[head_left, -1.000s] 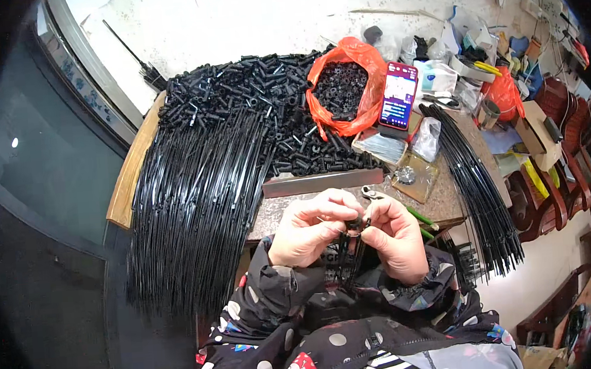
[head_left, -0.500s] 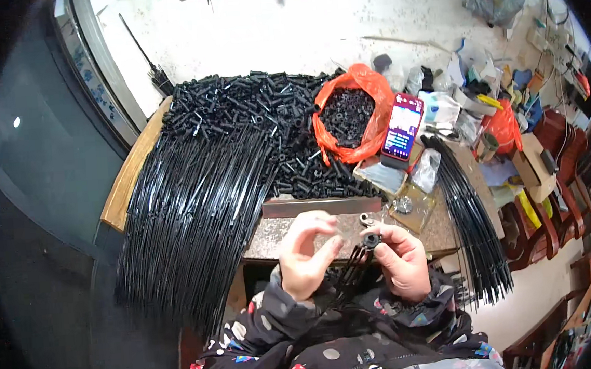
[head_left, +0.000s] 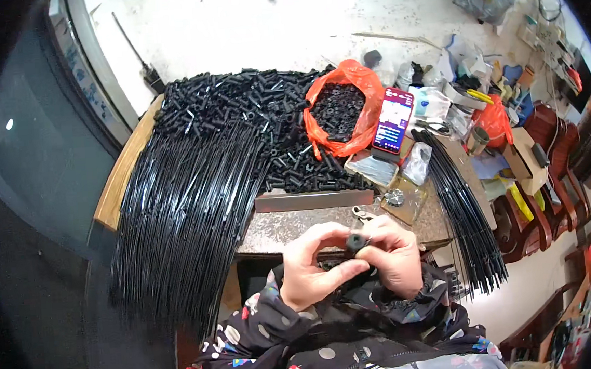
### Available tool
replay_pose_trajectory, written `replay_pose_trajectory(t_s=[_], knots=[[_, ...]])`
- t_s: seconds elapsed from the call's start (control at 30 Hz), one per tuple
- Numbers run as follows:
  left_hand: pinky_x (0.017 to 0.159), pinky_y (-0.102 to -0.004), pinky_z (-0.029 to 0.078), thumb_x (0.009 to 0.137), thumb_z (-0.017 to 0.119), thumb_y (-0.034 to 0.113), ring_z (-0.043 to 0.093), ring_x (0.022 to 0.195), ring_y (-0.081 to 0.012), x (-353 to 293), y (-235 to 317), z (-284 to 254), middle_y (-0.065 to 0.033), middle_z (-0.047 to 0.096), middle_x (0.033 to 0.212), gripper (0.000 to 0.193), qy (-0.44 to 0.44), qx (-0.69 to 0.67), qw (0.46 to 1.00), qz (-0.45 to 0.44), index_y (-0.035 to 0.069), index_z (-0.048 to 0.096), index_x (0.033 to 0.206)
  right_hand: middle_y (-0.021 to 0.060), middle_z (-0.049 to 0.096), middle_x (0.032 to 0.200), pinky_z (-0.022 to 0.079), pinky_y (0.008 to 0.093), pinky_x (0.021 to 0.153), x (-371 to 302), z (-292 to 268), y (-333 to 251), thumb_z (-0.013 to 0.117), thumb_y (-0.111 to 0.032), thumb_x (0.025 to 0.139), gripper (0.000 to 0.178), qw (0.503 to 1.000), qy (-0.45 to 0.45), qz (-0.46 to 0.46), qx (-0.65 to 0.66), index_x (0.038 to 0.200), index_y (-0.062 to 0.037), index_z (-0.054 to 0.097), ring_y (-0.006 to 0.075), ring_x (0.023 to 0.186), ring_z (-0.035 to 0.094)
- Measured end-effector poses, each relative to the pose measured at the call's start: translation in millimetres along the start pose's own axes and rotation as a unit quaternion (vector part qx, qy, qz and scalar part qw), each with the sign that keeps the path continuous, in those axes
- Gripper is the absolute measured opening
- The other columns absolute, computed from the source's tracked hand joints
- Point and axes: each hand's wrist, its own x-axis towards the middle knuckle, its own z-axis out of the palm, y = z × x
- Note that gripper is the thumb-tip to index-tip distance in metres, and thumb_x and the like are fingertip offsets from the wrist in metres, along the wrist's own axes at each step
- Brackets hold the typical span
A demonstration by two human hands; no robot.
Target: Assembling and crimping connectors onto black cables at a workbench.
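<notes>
Between my two hands is a small round black plastic part [head_left: 356,242] with a hole in its end, facing up. My left hand [head_left: 315,265] closes thumb and forefinger on it from the left. From the other side my right hand [head_left: 395,254] pinches it between thumb and bent fingers. What lies below the part is hidden by my hands. Just beyond my fingers, a small metal tool [head_left: 361,213] lies at the table's front edge.
A large heap of black tubular parts [head_left: 221,104] covers the back left, with long thin black rods [head_left: 180,206] in front. A red plastic bag [head_left: 360,77] holds small black pieces beside a propped phone [head_left: 393,121]. More rods [head_left: 466,217] hang off the right edge. A metal bar [head_left: 314,200] borders the heap.
My left hand has moved right and closed on the black part, which my right hand was holding. The thin black rods seen below the part are now hidden. The whole view has shifted slightly.
</notes>
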Motion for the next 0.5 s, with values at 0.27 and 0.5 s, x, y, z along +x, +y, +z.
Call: replay_pose_trajectory(t_s=[0.27, 0.5], knots=[[0.058, -0.0225, 0.037, 0.069, 0.053, 0.011, 0.047, 0.064, -0.0145, -3.5, 2.0, -7.6, -0.0097, 0.049, 0.071, 0.018, 0.005, 0.284, 0.948, 0.145, -0.003, 0.048, 0.08, -0.0001, 0.046, 0.072, 0.036, 0.0156, 0.054, -0.1, 15.5, 17.4, 0.06, 0.001, 0.061, 0.031, 0.982, 0.044, 0.019, 0.182, 0.087, -0.0028, 0.045, 0.0054, 0.061, 0.043], [0.048, -0.018, 0.032, 0.072, 0.038, 0.047, 0.04, 0.053, -0.0073, -17.1, -4.6, -15.0, -0.0051, 0.045, 0.068, 0.049, -0.163, -0.192, 0.959, -0.129, 0.001, 0.039, 0.089, 0.0021, 0.033, 0.089, 0.033, 0.0201, 0.064, -2.0, 14.3, -0.9, 0.068, -0.001, 0.044, 0.075, 0.992, -0.024, 0.118, 0.035, 0.108, -0.0075, 0.028, 0.0078, 0.073, 0.036]])
